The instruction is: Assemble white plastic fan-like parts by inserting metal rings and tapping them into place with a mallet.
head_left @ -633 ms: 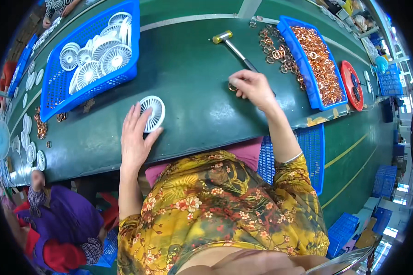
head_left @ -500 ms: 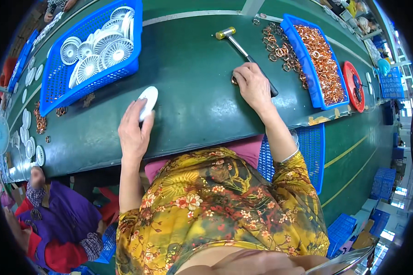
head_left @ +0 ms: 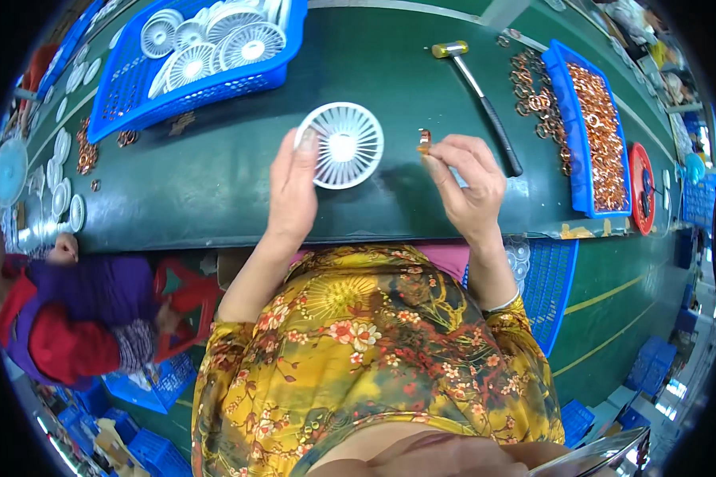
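My left hand is closed on the left rim of a round white slotted disc, tilted so its spoked face shows. To the right of it, my right hand pinches a copper-coloured ring between thumb and fingertips, apart from the disc. A hammer with a yellow head and black grip lies on the green table, just beyond my right hand.
A blue basket of white discs stands at the far left. On the right are a blue tray full of copper rings, loose rings beside it and a red dish. Another person sits at the lower left.
My left hand has raised the disc and moved it right, turning its spoked face into view. My right hand has come off the table with a ring in its fingertips.
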Demonstrator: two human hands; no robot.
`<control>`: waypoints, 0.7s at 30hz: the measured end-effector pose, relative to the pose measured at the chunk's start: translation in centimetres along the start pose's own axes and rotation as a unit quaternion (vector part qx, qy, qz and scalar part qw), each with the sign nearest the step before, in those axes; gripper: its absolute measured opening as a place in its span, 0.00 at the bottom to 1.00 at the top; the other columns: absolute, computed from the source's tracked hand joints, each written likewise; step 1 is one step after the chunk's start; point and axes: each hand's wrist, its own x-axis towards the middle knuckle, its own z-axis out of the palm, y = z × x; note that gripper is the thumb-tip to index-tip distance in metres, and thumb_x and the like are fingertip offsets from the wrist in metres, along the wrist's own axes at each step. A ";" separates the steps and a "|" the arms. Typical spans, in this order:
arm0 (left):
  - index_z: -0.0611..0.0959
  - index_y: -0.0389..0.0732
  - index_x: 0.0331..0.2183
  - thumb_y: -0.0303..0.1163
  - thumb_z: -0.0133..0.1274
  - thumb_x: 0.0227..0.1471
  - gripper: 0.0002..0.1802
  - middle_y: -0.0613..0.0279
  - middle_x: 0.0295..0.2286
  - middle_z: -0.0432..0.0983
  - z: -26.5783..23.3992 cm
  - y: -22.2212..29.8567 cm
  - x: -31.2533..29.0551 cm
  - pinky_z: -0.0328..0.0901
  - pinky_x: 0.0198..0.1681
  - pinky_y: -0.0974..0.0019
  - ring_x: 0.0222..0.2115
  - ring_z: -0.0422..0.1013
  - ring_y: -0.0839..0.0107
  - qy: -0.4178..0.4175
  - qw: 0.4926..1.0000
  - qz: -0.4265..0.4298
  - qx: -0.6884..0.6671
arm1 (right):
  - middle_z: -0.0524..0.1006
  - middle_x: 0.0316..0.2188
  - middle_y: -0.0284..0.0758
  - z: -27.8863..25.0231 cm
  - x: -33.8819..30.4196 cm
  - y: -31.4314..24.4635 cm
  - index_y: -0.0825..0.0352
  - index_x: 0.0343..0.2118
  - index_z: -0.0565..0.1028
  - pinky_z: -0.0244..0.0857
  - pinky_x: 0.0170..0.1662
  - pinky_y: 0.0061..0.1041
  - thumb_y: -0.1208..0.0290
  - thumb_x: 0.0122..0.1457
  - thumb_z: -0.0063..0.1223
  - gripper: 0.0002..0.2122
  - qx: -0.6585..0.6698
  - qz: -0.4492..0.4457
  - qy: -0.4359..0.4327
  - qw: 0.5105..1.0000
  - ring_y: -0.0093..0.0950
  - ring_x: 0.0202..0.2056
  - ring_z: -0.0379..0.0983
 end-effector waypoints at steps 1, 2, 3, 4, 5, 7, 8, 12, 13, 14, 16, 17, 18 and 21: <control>0.73 0.33 0.48 0.41 0.41 0.64 0.21 0.62 0.40 0.73 0.6 0.1 0.0 0.62 0.46 0.71 0.41 0.68 0.77 -0.011 1.000 0.000 -0.013 | 0.76 0.27 0.34 0.3 0.1 -0.6 0.64 0.28 0.79 0.67 0.30 0.27 0.78 0.43 0.66 0.08 0.003 -0.022 -0.001 1.000 0.31 0.28 0.73; 0.71 0.33 0.50 0.39 0.41 0.64 0.21 0.61 0.42 0.72 1.0 0.1 0.1 0.63 0.46 0.72 0.42 0.68 0.77 -0.022 0.999 0.000 -0.026 | 0.76 0.27 0.33 0.7 0.4 -1.3 0.63 0.28 0.79 0.67 0.30 0.27 0.77 0.42 0.66 0.09 0.014 -0.046 -0.003 0.999 0.31 0.28 0.73; 0.73 0.33 0.47 0.42 0.40 0.65 0.21 0.62 0.39 0.73 1.3 0.3 0.0 0.61 0.47 0.71 0.41 0.67 0.77 -0.030 0.999 0.023 -0.027 | 0.76 0.26 0.33 1.1 0.8 -2.0 0.63 0.28 0.79 0.67 0.29 0.27 0.77 0.41 0.67 0.09 0.025 -0.071 -0.004 0.997 0.30 0.27 0.73; 0.72 0.33 0.47 0.42 0.39 0.65 0.21 0.62 0.39 0.73 1.7 0.6 -0.2 0.62 0.47 0.71 0.41 0.67 0.77 -0.039 0.999 0.015 -0.032 | 0.76 0.26 0.32 1.5 1.1 -2.3 0.63 0.26 0.78 0.66 0.28 0.26 0.77 0.40 0.67 0.09 0.038 -0.092 -0.004 0.995 0.30 0.26 0.73; 0.72 0.33 0.48 0.42 0.39 0.65 0.21 0.62 0.40 0.73 2.0 0.8 -0.3 0.62 0.47 0.72 0.41 0.66 0.78 -0.048 0.998 0.007 -0.038 | 0.76 0.26 0.31 2.0 1.2 -2.6 0.63 0.26 0.78 0.66 0.27 0.26 0.77 0.40 0.67 0.09 0.046 -0.095 -0.008 0.994 0.29 0.26 0.72; 0.71 0.33 0.48 0.40 0.40 0.65 0.20 0.61 0.39 0.73 2.1 0.9 -0.6 0.63 0.47 0.71 0.41 0.67 0.77 -0.054 0.998 0.021 -0.009 | 0.74 0.24 0.31 3.2 1.4 -3.1 0.63 0.23 0.75 0.65 0.27 0.28 0.75 0.43 0.65 0.07 0.041 -0.092 -0.015 0.995 0.31 0.24 0.71; 0.71 0.33 0.48 0.40 0.40 0.65 0.20 0.60 0.39 0.73 2.3 1.0 -0.8 0.63 0.46 0.71 0.40 0.67 0.77 -0.050 0.998 0.036 0.015 | 0.73 0.23 0.32 3.9 1.3 -2.9 0.63 0.23 0.74 0.65 0.27 0.29 0.74 0.45 0.63 0.07 0.021 -0.072 -0.028 0.997 0.32 0.24 0.70; 0.69 0.34 0.47 0.35 0.41 0.64 0.15 0.55 0.34 0.73 2.3 -0.4 -1.2 0.66 0.38 0.66 0.34 0.70 0.72 -0.003 0.985 0.098 0.146 | 0.70 0.22 0.36 6.0 0.5 -3.0 0.65 0.23 0.70 0.64 0.28 0.34 0.74 0.50 0.57 0.06 -0.032 -0.012 -0.051 0.998 0.36 0.24 0.68; 0.67 0.34 0.45 0.30 0.43 0.61 0.13 0.54 0.33 0.73 2.4 -0.5 -1.5 0.66 0.35 0.64 0.31 0.70 0.69 -0.007 0.989 0.075 0.129 | 0.70 0.22 0.37 6.2 0.2 -3.0 0.65 0.24 0.70 0.64 0.28 0.35 0.74 0.51 0.57 0.06 -0.053 0.013 -0.044 0.997 0.37 0.25 0.68; 0.66 0.34 0.45 0.29 0.44 0.60 0.13 0.54 0.32 0.73 2.5 -1.0 -1.7 0.66 0.35 0.63 0.31 0.70 0.70 -0.004 0.986 0.092 0.141 | 0.70 0.24 0.39 6.4 0.1 -2.8 0.65 0.25 0.69 0.64 0.29 0.37 0.73 0.52 0.56 0.06 -0.064 0.031 -0.054 0.996 0.39 0.26 0.69; 0.64 0.33 0.43 0.26 0.45 0.57 0.13 0.53 0.33 0.72 2.6 -1.5 -1.8 0.65 0.36 0.64 0.33 0.69 0.71 -0.004 0.984 0.103 0.145 | 0.69 0.24 0.39 6.9 -0.2 -2.7 0.65 0.25 0.70 0.63 0.30 0.37 0.72 0.52 0.56 0.06 -0.063 0.039 -0.044 0.996 0.39 0.26 0.68; 0.64 0.33 0.43 0.26 0.45 0.57 0.13 0.53 0.33 0.72 2.5 -1.7 -1.8 0.65 0.36 0.64 0.33 0.69 0.71 -0.005 0.984 0.104 0.144 | 0.69 0.24 0.39 7.1 -0.3 -2.6 0.65 0.25 0.70 0.63 0.31 0.38 0.72 0.52 0.56 0.06 -0.062 0.048 -0.034 0.996 0.39 0.27 0.68; 0.64 0.33 0.43 0.25 0.45 0.56 0.13 0.53 0.35 0.71 2.5 -1.7 -1.9 0.65 0.37 0.65 0.34 0.69 0.71 -0.009 0.985 0.104 0.136 | 0.72 0.29 0.38 6.9 -0.8 -2.9 0.65 0.30 0.72 0.63 0.39 0.37 0.70 0.52 0.57 0.07 -0.077 0.074 -0.044 0.993 0.38 0.34 0.70; 0.64 0.33 0.42 0.23 0.45 0.54 0.14 0.55 0.39 0.68 2.9 -1.6 -1.8 0.64 0.43 0.68 0.38 0.67 0.72 -0.023 0.996 0.081 -0.030 | 0.76 0.37 0.36 6.8 -0.4 -3.0 0.66 0.36 0.75 0.58 0.49 0.39 0.69 0.51 0.59 0.10 -0.124 0.022 0.084 0.988 0.36 0.44 0.71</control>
